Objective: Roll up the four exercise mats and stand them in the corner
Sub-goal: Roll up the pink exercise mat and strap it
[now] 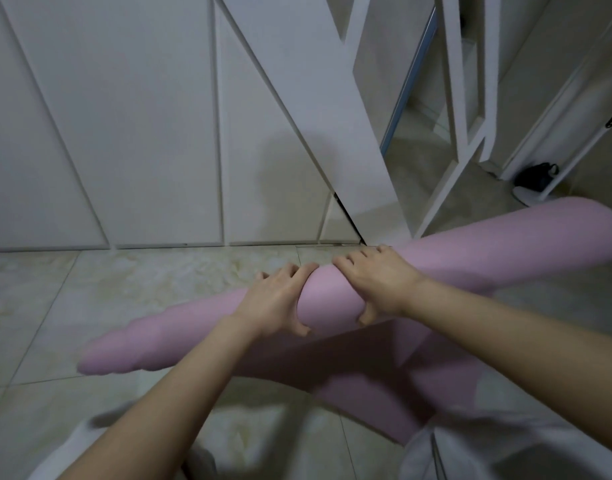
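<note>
A rolled pink exercise mat (pixel 327 299) stretches slantwise across the view, from low left to upper right, held above the tiled floor. My left hand (pixel 278 301) grips the roll near its middle, fingers over the top and thumb underneath. My right hand (pixel 377 284) grips it just to the right in the same way. The roll's left end (pixel 103 355) is blurred and looks uneven, with layers stepping out. Below the roll, more pink mat (pixel 394 393) lies on the floor in shadow.
White panelled wall (pixel 124 133) runs along the far side of the marble-tile floor (pixel 159 278). A white slanted panel and frame (pixel 332 116) meet the wall at the corner. A dark object on a white base (pixel 536 178) stands at the right.
</note>
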Motion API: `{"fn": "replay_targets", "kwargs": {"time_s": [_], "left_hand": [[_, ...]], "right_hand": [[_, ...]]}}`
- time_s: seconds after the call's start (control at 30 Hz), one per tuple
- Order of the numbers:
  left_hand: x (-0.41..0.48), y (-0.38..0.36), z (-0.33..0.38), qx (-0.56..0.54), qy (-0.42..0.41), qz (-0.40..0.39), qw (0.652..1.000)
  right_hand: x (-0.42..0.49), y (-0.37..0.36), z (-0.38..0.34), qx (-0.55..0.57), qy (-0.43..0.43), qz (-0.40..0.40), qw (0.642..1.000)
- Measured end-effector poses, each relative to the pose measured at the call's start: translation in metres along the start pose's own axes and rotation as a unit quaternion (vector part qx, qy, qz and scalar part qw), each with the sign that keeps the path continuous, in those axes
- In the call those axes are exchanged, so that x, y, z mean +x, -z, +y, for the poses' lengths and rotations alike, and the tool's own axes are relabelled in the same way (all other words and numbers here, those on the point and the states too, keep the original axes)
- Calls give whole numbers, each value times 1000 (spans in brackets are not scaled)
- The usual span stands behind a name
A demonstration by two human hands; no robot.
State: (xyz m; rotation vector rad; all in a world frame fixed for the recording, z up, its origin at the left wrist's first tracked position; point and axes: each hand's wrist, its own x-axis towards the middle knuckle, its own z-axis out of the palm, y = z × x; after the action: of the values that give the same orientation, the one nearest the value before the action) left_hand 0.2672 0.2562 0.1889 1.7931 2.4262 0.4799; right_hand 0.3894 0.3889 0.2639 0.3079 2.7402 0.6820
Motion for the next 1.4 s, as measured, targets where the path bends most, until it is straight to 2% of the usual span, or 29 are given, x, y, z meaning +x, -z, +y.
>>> {"fn": "replay_targets", "kwargs": {"time_s": [0.13, 0.23, 0.37, 0.53, 0.67, 0.77, 0.83, 0.93, 1.0, 1.1, 1.23, 1.33, 1.4], "left_hand": [[-5, -1, 4, 68, 43, 39, 996], [-12, -11, 13, 144, 78, 112, 980], [-16, -25, 18, 210, 78, 142, 964], [-13, -29, 10, 206, 58, 147, 966], [-10, -27, 4, 164, -25, 181, 969], [-9, -24, 6, 115, -44, 131, 984], [-10, -21, 10, 82, -50, 79, 992], [-7, -17, 12, 16, -38, 11, 999], [-6, -13, 13, -26, -34, -13, 999], [-6, -11, 10, -52, -30, -27, 998], [-2, -10, 10, -2, -26, 4, 1000], [-2, -9, 13, 53, 27, 51, 997], [-5, -15, 15, 107, 61, 110, 986]], "right_hand": [[15, 8, 1, -11, -6, 14, 1000], [28, 21, 8, 4, -20, 22, 1000], [34, 36, 23, 59, -33, 34, 997], [30, 46, 31, 143, -11, -62, 988], [15, 48, 34, 210, -38, -155, 964], [2, 43, 34, 250, -46, -196, 947], [-5, 37, 32, 241, -35, -183, 952], [-11, 25, 25, 107, 7, -112, 988], [-12, 16, 17, 6, 30, -86, 996], [-15, 9, 6, -52, 36, -54, 997], [-12, 7, 6, -47, 19, -10, 999], [-1, 12, 11, -31, -6, 9, 999], [8, 19, 14, -10, -30, 18, 999]]}}
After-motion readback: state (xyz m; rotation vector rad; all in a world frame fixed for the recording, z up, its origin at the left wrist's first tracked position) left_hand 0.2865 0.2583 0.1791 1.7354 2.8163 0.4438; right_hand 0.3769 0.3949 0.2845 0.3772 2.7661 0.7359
